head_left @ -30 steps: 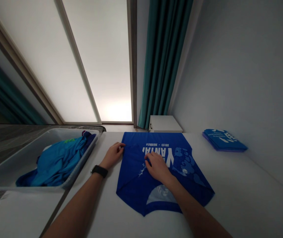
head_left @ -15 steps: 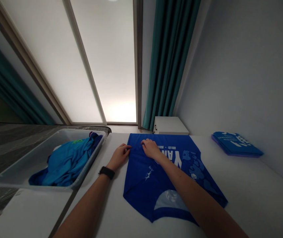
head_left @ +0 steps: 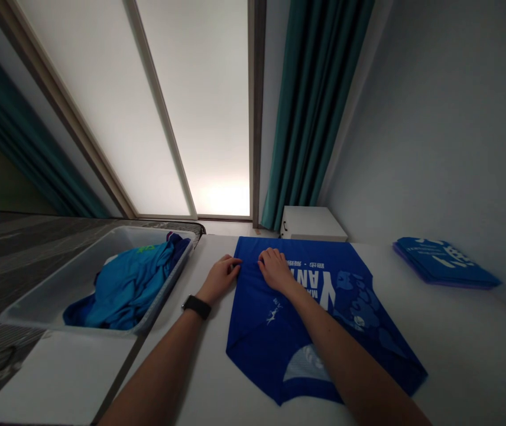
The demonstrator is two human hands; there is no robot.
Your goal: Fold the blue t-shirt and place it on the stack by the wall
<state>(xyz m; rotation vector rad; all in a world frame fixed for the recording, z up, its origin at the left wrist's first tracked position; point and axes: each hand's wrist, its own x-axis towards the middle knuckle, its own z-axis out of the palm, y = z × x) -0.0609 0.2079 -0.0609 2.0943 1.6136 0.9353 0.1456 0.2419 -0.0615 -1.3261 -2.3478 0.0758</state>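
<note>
A blue sleeveless sports shirt (head_left: 257, 331) with white lettering lies flat on the white table (head_left: 204, 390), its neckline towards me. At the shirt's left edge, my left hand (head_left: 221, 279), with a black watch on the wrist, has thumb and fingers closed on the fabric. My right hand (head_left: 275, 269) rests a little further in, on the upper part of the shirt. Its fingers are curled down and pressed together on the cloth. My right forearm crosses over the print and hides part of the shirt.
On the left stands a translucent plastic bin (head_left: 40, 316) with crumpled blue clothes (head_left: 133, 284) in it. A stack of folded blue garments (head_left: 448, 263) sits at the right. Behind the table are a white cabinet (head_left: 312, 223) and a teal curtain (head_left: 310, 118).
The view has shifted slightly, so everything sits a little further right. Both hands stay at nearly the same places on the shirt.
</note>
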